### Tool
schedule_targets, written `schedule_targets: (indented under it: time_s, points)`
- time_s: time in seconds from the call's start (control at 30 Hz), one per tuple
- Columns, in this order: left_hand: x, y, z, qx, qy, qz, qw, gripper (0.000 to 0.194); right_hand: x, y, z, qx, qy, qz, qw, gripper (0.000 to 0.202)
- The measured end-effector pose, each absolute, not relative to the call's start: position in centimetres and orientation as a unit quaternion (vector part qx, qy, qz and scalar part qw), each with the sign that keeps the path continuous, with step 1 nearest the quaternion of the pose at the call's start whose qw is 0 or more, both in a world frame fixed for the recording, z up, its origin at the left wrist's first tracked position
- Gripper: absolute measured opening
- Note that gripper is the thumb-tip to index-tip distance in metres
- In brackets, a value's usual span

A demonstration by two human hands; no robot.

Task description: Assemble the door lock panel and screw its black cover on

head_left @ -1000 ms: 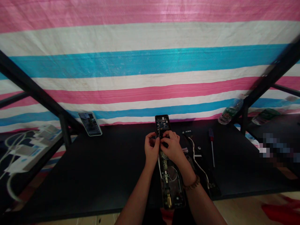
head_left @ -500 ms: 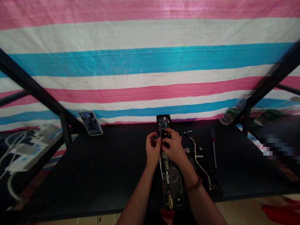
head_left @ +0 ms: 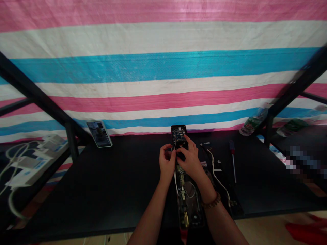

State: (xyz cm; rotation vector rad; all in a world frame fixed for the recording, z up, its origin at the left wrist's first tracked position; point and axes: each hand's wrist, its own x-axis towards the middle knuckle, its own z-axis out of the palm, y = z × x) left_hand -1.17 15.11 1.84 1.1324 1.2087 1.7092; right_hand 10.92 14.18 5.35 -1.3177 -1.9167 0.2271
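Observation:
A long, narrow device with its casing opened [head_left: 190, 204] lies in front of me, with a circuit board [head_left: 179, 132] at its far end and a brass-coloured fitting [head_left: 186, 219] at its near end. A thin white wire [head_left: 175, 178] runs along its left side toward my fingers. My left hand [head_left: 167, 161] pinches at the left edge, thumb against fingers; what lies between the tips is too small to name. Across the device, my right hand [head_left: 190, 158] has its index finger stretched toward the board. Its thumb and another finger meet near the left fingertips, their contents hidden.
Right of the device lies a dark panel [head_left: 222, 173] with a whitish cable [head_left: 217, 176] along it. A screwdriver [head_left: 232, 156] is farther right. A phone [head_left: 99, 133] leans at the back left; a plastic bottle [head_left: 251, 124] lies back right. Power strip [head_left: 35, 166] at far left.
My right index finger has straightened and moved forward onto or over the circuit board. My left hand has barely moved.

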Motion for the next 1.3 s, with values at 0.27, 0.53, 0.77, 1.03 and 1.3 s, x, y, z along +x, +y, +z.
schedule_targets:
  time_s: [0.27, 0.53, 0.77, 1.03, 1.3]
  points:
    - [-1.1, 15.1, 1.9, 0.447, 0.468, 0.666, 0.371, 0.029, 11.2, 14.6, 4.3, -0.516, -0.745, 0.12, 0.405, 0.011]
    - [-1.1, 15.2, 1.8, 0.448, 0.471, 0.664, 0.369, 0.029, 11.5, 15.2, 3.8, -0.509, -0.735, 0.15, 0.422, 0.012]
    - [-1.1, 15.1, 2.1, 0.444, 0.473, 0.666, 0.367, 0.027, 11.9, 15.4, 4.0, -0.492, -0.748, 0.163, 0.414, 0.01]
    - [-1.1, 15.0, 2.0, 0.44, 0.476, 0.666, 0.37, 0.028, 11.9, 15.4, 4.1, -0.482, -0.746, 0.183, 0.422, 0.02]
    - [-1.1, 15.1, 2.0, 0.443, 0.485, 0.663, 0.36, 0.027, 11.9, 15.4, 3.4, -0.494, -0.701, 0.241, 0.454, 0.084]
